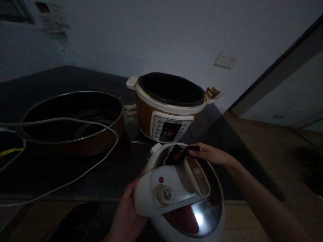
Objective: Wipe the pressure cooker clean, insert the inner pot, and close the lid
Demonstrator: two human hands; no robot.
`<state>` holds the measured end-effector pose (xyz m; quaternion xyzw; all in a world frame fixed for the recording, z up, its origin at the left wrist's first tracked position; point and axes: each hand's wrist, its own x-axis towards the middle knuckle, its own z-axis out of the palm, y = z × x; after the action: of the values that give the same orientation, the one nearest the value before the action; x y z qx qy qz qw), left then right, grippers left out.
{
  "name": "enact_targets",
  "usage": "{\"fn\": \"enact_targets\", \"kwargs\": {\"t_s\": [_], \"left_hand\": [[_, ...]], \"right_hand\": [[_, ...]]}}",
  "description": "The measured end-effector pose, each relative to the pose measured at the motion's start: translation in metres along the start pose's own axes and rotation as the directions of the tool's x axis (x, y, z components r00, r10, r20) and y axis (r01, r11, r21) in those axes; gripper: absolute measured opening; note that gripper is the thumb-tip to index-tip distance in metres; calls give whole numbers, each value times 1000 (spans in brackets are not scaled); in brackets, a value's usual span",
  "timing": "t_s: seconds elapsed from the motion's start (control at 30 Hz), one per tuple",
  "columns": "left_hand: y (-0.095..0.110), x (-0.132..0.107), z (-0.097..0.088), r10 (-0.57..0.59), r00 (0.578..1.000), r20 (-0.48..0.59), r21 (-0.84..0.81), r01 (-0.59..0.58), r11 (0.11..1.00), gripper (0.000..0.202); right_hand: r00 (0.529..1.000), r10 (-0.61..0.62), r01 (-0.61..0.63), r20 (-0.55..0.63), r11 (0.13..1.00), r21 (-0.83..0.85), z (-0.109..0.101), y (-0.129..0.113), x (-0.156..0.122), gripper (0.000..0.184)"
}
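A: Where is the round white plastic lid with the mirror-like metal top (179, 191)?

B: Over the front edge of the dark, glossy worktop (219, 129), its near part jutting past that edge. Whether any of it rests on the surface, I can't tell.

A: And the 2 hands?

B: The bare left hand (130, 210) is curled around the end of the lid's white bridge, near the round ridged valve (165, 195). The bare right hand (210, 154) is nearly closed, pinching a thin dark cloth (180, 155) against the metal beside the oblong brown grip (198, 173).

A: What could go wrong?

B: Pressing hard on the far side might twist the lid out of that 1 supporting hand. With so much beyond the edge, it could then drop to the floor.

A: Anything close by?

B: The brown-and-white electric cooker with a black inner pot (147, 117) stands just behind, toward the worktop's right edge; a careless swing could knock it. Farther left sits a wide round pan, black inside and brown outside (83, 147). A thin white cable (63, 118) loops across it toward the front edge; a sleeve or wrist might snag that.
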<state>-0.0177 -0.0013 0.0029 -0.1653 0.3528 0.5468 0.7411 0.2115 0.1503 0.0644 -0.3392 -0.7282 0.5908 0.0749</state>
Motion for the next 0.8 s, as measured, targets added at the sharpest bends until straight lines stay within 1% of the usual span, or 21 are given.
{"fn": "enact_targets", "kwargs": {"t_s": [0.07,0.17,0.27,0.4,0.47,0.53,0.63,0.73,0.8], "left_hand": [[0,0,0,8,1000,0,16,-8,1000,48],[-1,-1,1,22,1000,8,16,-22,1000,46],[-1,-2,1,21,1000,-6,12,-21,1000,44],[-1,0,-1,25,997,-70,34,-22,999,42],[-1,1,-2,29,996,-86,47,-25,999,41],[-1,1,-2,36,995,-91,59,-30,998,40],[-1,-1,-3,47,995,-87,70,-41,997,38],[-1,-1,-4,39,995,-94,86,-31,996,38],[-1,0,-5,39,995,-92,93,-30,995,39]], "right_hand": [[988,50,-42,-143,998,53,0,12,-13,50],[943,99,-78,-319,994,77,10,24,-31,57],[886,73,-70,-458,997,22,30,34,-48,58],[785,49,-118,-618,991,-70,65,47,-76,54],[747,2,-121,-665,984,-132,83,51,-89,51],[723,-57,-120,-688,971,-207,102,53,-101,47],[679,-120,-153,-724,942,-300,125,55,-114,46],[641,-140,-158,-754,938,-309,135,56,-119,46],[640,-126,-130,-758,954,-269,131,54,-116,46]]}}
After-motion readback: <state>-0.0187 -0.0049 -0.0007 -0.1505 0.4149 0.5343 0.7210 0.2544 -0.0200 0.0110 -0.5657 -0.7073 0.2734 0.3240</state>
